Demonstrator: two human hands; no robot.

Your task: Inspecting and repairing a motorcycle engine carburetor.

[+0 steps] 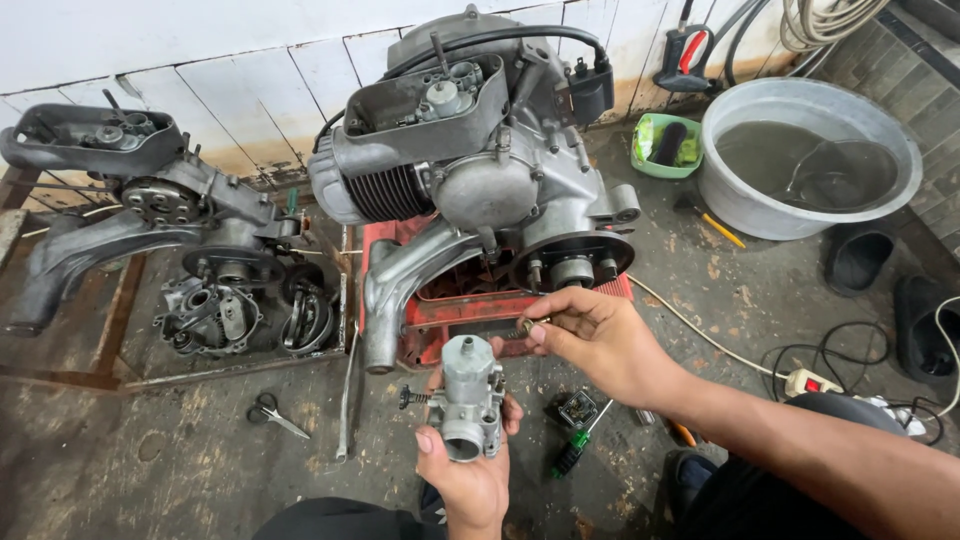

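My left hand point(468, 482) grips a small grey metal carburettor point(468, 395) upright in front of me, its round opening facing the camera. My right hand point(600, 338) pinches a small brass-coloured part point(527, 325) just above and to the right of the carburettor's top, a short gap apart from it. Behind both hands a large grey scooter engine point(480, 180) rests on a red plastic crate point(455, 320).
A second, dismantled engine point(150, 220) lies at left on a metal frame. Scissors point(272, 413), a long wrench point(347, 400) and a green-handled screwdriver point(575, 450) lie on the concrete floor. A metal basin of dark water point(805, 150), a green tray point(665, 145), sandals and a power strip point(812, 382) sit at right.
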